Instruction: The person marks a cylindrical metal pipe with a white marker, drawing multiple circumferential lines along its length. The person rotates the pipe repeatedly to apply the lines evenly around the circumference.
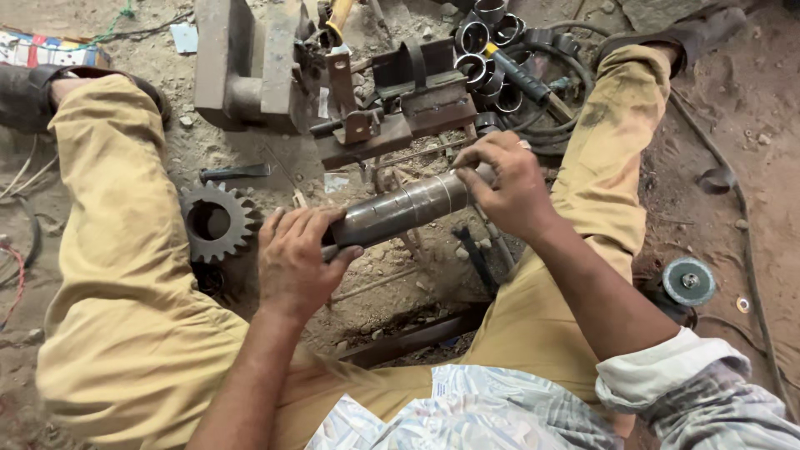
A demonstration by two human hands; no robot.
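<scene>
- A person sits on the dirt floor [733, 125] of a workshop, legs in tan trousers [117, 275] spread wide to either side of both hands.
- A heavy steel block [242, 62] and a rusty jig [400, 108] stand beyond the hands; a heap of short pipe rings [487, 50] lies past the right hand.
- A steel shaft [404, 208] is held level between the knees, just above the floor.
- The left hand [292, 258] is wrapped around the shaft's near end; the right hand [504, 183] is closed over its far end, the two hands well apart.
- Holding it well likely means a firm grip at both ends, keeping the shaft level and clear of the grit below.
- A toothed gear [215, 221] lies flat just left of the left hand.
- A grinder disc [688, 281] rests right of the right forearm.
- A flat printed packet [50, 48], red, blue and white, lies far left beyond the knee; a small pale card [183, 37] sits beside the block.
</scene>
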